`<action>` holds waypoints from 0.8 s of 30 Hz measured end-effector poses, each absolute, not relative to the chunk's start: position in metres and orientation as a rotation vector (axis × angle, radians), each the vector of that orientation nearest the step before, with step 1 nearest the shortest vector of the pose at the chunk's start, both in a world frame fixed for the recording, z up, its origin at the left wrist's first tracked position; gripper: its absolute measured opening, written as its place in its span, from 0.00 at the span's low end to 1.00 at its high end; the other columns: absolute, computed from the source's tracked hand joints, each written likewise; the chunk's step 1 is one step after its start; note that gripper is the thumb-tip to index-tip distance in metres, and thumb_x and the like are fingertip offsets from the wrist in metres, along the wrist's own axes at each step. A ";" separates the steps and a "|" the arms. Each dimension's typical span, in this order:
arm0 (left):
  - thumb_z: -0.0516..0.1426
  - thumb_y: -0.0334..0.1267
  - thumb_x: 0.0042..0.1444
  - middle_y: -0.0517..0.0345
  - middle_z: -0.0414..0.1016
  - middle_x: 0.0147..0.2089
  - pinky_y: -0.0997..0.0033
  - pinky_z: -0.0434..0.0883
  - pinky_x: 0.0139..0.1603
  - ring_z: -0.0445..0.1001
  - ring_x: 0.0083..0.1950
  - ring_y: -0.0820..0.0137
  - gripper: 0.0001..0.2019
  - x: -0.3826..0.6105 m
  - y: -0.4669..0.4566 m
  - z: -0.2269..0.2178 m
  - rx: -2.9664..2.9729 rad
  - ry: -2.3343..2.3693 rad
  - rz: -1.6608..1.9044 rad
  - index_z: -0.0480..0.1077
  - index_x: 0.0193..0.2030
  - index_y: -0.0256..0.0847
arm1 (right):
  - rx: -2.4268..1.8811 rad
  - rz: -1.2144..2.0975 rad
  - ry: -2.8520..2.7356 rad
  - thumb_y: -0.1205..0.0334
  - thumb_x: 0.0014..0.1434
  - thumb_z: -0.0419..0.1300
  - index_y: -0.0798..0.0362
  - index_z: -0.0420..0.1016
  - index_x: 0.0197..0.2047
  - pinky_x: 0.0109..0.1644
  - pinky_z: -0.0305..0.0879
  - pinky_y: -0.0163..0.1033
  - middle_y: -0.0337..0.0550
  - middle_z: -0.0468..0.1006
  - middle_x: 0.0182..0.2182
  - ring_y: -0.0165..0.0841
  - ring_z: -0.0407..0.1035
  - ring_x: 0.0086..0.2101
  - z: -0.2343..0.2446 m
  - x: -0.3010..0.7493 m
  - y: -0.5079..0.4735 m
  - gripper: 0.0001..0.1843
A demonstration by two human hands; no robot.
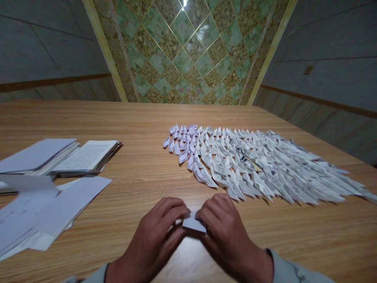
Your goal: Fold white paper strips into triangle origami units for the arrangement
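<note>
One small paper (193, 223) is between the left hand (160, 226) and the right hand (225, 224), both curled nearly closed and pinching its ends, over the table (141, 161) and near rows of folded papers (228, 164), and uneven pulling could perhaps crease it crookedly.

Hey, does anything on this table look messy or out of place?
Mildly, yes. At left, loose white paper sheets lie askew, overlapping at differing angles. One dark-patterned paper piece with a yellowish edge stands out among the pale, pointed folded-paper shapes. No spill shows.
</note>
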State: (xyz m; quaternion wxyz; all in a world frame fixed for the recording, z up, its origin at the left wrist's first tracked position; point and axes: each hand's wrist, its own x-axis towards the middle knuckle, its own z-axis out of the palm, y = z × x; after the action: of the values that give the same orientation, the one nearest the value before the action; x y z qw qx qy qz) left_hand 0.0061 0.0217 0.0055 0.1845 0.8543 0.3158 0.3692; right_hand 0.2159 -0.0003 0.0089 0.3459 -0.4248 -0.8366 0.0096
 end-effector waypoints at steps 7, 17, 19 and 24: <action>0.48 0.29 0.69 0.55 0.73 0.35 0.66 0.65 0.34 0.70 0.35 0.64 0.12 0.011 0.019 -0.004 2.765 0.924 0.757 0.68 0.36 0.41 | -1.135 -0.125 -2.329 0.69 0.68 0.57 0.52 0.69 0.31 0.43 0.52 0.43 0.39 0.71 0.28 0.36 0.59 0.33 0.004 0.212 -0.002 0.12; 0.49 0.28 0.68 0.53 0.73 0.42 0.61 0.64 0.40 0.69 0.40 0.60 0.11 -0.001 0.022 0.010 2.701 0.992 0.422 0.71 0.42 0.43 | -1.223 0.274 -2.469 0.64 0.66 0.63 0.51 0.73 0.36 0.46 0.53 0.43 0.39 0.74 0.33 0.37 0.63 0.38 0.012 0.216 -0.003 0.06; 0.52 0.31 0.68 0.53 0.73 0.43 0.61 0.64 0.41 0.69 0.41 0.60 0.07 -0.003 0.021 0.014 2.681 0.960 0.379 0.71 0.42 0.43 | -1.218 0.293 -2.449 0.64 0.66 0.63 0.51 0.74 0.37 0.47 0.54 0.44 0.40 0.74 0.34 0.37 0.63 0.39 0.010 0.216 -0.003 0.05; 0.54 0.34 0.69 0.53 0.73 0.39 0.62 0.64 0.40 0.69 0.39 0.60 0.08 -0.006 0.021 0.012 2.608 0.977 0.355 0.71 0.37 0.41 | -1.219 0.367 -2.395 0.63 0.67 0.62 0.52 0.76 0.38 0.47 0.54 0.44 0.41 0.75 0.34 0.37 0.63 0.39 0.007 0.217 -0.002 0.04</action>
State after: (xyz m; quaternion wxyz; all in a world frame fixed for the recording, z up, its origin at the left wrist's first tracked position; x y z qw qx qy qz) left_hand -0.0056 0.0205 0.0121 0.1663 0.9160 0.3430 0.1247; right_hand 0.2168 -0.0018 0.0070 0.2132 -0.4390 -0.8628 0.1321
